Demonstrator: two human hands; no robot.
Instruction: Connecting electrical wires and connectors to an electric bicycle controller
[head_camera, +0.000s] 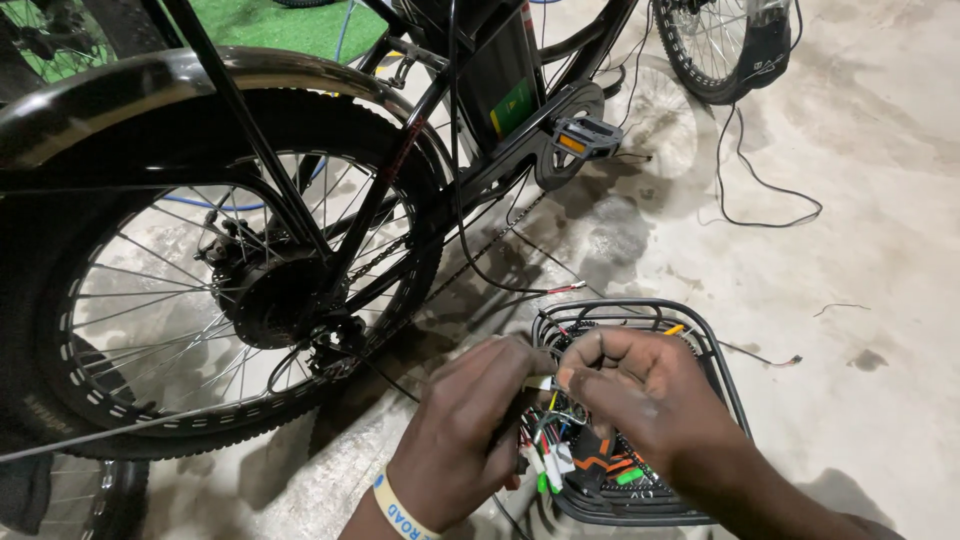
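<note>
My left hand (465, 425) and my right hand (640, 385) meet over a black wire basket (720, 355) on the concrete floor. Both pinch a small white connector (543, 383) on a bundle of thin coloured wires (552, 425) that hangs between them. A yellow wristband sits on my left wrist. Inside the basket lie more white plugs, green and orange bits and a black box, partly hidden by my hands.
A black electric bicycle stands to the left, its rear wheel with hub motor (272, 295) close to my left hand. A pedal (588, 135) sticks out above. A loose black cable (760, 190) trails across the floor. Another bicycle wheel (715, 45) stands at top right.
</note>
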